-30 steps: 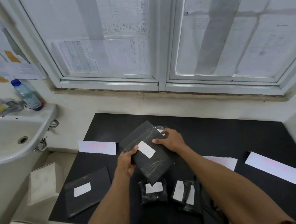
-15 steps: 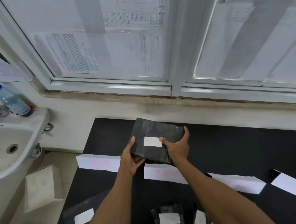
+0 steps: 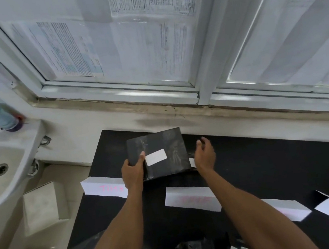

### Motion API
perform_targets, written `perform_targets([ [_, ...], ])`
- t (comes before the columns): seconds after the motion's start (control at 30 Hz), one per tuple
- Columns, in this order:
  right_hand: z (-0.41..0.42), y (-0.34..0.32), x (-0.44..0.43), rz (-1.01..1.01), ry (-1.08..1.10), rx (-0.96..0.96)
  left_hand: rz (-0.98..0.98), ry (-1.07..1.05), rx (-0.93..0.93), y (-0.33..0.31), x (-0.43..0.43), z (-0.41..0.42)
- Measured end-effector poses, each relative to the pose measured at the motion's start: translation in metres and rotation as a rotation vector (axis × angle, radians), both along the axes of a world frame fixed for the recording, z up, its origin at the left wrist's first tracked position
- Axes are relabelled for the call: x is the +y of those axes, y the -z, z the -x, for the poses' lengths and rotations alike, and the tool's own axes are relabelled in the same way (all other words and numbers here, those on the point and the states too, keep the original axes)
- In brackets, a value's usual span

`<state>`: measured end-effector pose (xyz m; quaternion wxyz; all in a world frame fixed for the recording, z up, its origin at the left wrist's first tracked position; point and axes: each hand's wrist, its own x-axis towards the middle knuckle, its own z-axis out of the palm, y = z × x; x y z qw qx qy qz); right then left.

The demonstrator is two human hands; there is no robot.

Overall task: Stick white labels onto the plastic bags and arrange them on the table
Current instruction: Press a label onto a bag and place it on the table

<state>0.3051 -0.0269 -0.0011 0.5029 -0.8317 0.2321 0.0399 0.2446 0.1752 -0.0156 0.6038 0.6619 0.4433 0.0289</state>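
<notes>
Clearly bag (image 3: 162, 140) juts right from left grip (image 3: 133, 171).

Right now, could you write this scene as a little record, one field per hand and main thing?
Left hand: grips the left edge of the plastic bag, thumb on top
Right hand: beside the bag's right edge, fingers loose, holding nothing
White label: stuck on the bag's upper face
Black table: bag at its far part
Paper strips: four in a row on the table, some with pink writing
Other labelled bags: at the near edge
</notes>
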Motion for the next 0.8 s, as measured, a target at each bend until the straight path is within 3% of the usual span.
perform_targets([
  [0.1, 0.005, 0.023, -0.024, 0.276, -0.029, 0.228, -0.036, -0.039, 0.056, 0.009, 0.014, -0.004],
  [0.23, 0.013, 0.044, -0.041, 0.448, -0.587, 0.328, -0.105, 0.000, 0.114, 0.016, 0.025, -0.014],
  [0.3, 0.012, 0.051, -0.040, 0.557, -0.721, 0.346, -0.123, 0.017, 0.138, 0.019, 0.027, -0.018],
  [0.47, 0.000, 0.053, -0.041, 0.735, -0.691, 0.327, -0.123, 0.015, 0.190, 0.023, 0.020, -0.028],
  [0.6, -0.002, 0.045, -0.070, 0.662, -0.444, 0.379, -0.101, 0.036, 0.214, 0.026, 0.006, -0.038],
  [0.8, 0.005, 0.032, -0.117, 0.637, -0.160, 0.095, -0.059, 0.136, 0.229, 0.032, -0.030, -0.050],
])
